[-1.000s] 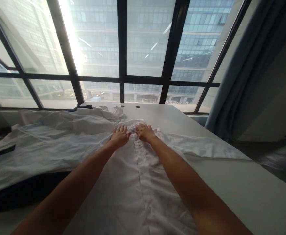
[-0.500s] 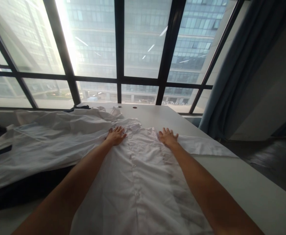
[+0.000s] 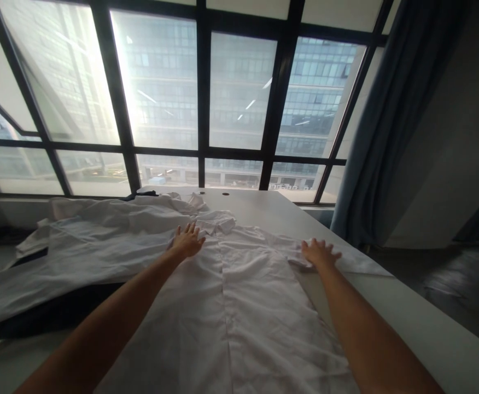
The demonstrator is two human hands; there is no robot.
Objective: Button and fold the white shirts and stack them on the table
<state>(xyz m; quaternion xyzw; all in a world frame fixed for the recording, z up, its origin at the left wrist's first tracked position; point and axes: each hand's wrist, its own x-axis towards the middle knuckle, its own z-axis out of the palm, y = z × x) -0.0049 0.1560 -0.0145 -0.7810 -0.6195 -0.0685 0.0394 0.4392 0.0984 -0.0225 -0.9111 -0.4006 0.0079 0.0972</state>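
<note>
As daylight is pouring through the window (image 3: pixel 239 93), a left hand (image 3: pixel 187 241) and right hand (image 3: pixel 319 254), fingers spread flat, are pressing on a white shirt (image 3: pixel 239 306) lying buttoned on the table (image 3: pixel 407 323).

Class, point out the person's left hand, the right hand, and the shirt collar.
left hand (image 3: pixel 187 241): head view, back of the hand.
right hand (image 3: pixel 319 253): head view, back of the hand.
shirt collar (image 3: pixel 220 223): head view, right collar flap.

Office-like room, upper floor: big dark-framed window wall (image 3: pixel 198 98) across top of frame showing glass office towers, grey curtain (image 3: pixel 387 120) at right, long white table (image 3: pixel 407 317) with cable holes.
</note>
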